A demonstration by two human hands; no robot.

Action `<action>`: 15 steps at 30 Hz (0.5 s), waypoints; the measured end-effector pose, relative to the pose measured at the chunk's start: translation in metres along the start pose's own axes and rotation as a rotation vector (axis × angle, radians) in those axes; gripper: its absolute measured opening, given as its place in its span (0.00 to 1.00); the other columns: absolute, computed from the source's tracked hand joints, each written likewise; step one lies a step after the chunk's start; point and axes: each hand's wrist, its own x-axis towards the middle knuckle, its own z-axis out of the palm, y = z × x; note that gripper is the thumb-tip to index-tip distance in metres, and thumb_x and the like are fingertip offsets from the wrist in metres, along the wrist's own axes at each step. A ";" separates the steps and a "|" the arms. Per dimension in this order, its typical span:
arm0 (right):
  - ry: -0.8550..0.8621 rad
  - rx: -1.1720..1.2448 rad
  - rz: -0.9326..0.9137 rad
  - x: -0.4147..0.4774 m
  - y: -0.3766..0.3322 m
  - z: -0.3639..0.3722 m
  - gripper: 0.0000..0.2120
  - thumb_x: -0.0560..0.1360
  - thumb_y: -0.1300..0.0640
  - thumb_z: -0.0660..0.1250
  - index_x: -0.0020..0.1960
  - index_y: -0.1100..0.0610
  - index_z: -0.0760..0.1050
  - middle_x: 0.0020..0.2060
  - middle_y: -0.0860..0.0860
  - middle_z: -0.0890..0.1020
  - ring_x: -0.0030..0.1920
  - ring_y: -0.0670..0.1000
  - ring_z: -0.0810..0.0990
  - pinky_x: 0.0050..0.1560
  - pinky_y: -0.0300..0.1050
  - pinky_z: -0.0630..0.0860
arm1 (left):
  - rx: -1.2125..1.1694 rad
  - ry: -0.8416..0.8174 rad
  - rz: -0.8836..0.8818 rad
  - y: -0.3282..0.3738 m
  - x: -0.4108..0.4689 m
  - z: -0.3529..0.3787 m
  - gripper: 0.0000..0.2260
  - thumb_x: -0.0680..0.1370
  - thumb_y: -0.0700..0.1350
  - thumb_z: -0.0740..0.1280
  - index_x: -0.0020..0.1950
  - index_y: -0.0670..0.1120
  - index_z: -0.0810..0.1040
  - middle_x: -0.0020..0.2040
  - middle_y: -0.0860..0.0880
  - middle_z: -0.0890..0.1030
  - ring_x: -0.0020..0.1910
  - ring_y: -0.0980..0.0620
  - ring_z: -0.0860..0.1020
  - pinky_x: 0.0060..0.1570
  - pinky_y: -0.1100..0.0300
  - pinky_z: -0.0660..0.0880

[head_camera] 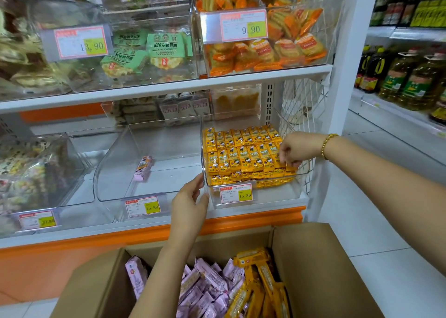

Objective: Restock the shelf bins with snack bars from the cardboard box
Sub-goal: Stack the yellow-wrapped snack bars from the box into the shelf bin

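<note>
Yellow bars [241, 156] fill the clear bin [275, 197]; right hand [293, 150] seemingly pinches one, left hand [190, 198], grip wide.

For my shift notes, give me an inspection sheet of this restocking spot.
Surface: lower shelf, white with orange trim.
Job's things: cardboard box open, holding pink bars and yellow bars; right bin packed with yellow bars in rows; middle bin holds one pink bar.
Clutter: nothing seen.
Hands: left hand touches the right bin's front left corner; right hand pinches a yellow bar at that bin's right side.
Cables: nothing seen.
Surroundings: green packs and orange packs on the shelf above; oil bottles to the right; tiled floor.
</note>
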 end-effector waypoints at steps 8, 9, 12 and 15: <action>-0.209 -0.340 0.132 0.011 -0.017 0.006 0.10 0.78 0.61 0.59 0.51 0.61 0.78 0.46 0.54 0.82 0.43 0.52 0.78 0.39 0.42 0.73 | -0.012 0.011 0.003 0.002 -0.001 -0.002 0.20 0.79 0.37 0.63 0.70 0.49 0.71 0.66 0.52 0.76 0.59 0.63 0.70 0.58 0.66 0.67; -0.181 -0.358 0.126 0.012 -0.019 0.007 0.08 0.78 0.60 0.60 0.46 0.60 0.78 0.42 0.54 0.81 0.39 0.51 0.76 0.37 0.41 0.72 | -0.017 0.012 0.007 0.002 -0.002 -0.002 0.20 0.79 0.38 0.62 0.70 0.49 0.71 0.66 0.52 0.76 0.60 0.63 0.70 0.58 0.66 0.67; -0.134 -0.144 0.100 0.019 -0.032 0.009 0.10 0.78 0.60 0.61 0.43 0.61 0.79 0.40 0.56 0.83 0.34 0.51 0.77 0.42 0.44 0.78 | -0.015 0.013 0.014 0.002 -0.001 -0.002 0.20 0.79 0.38 0.62 0.70 0.49 0.71 0.66 0.53 0.76 0.60 0.64 0.70 0.56 0.71 0.66; -0.166 0.121 -0.006 0.032 -0.057 0.014 0.11 0.79 0.65 0.58 0.53 0.65 0.79 0.43 0.57 0.83 0.37 0.50 0.79 0.39 0.39 0.77 | -0.010 0.010 0.017 0.000 -0.001 -0.001 0.20 0.79 0.37 0.62 0.70 0.50 0.71 0.65 0.54 0.76 0.59 0.65 0.70 0.51 0.80 0.64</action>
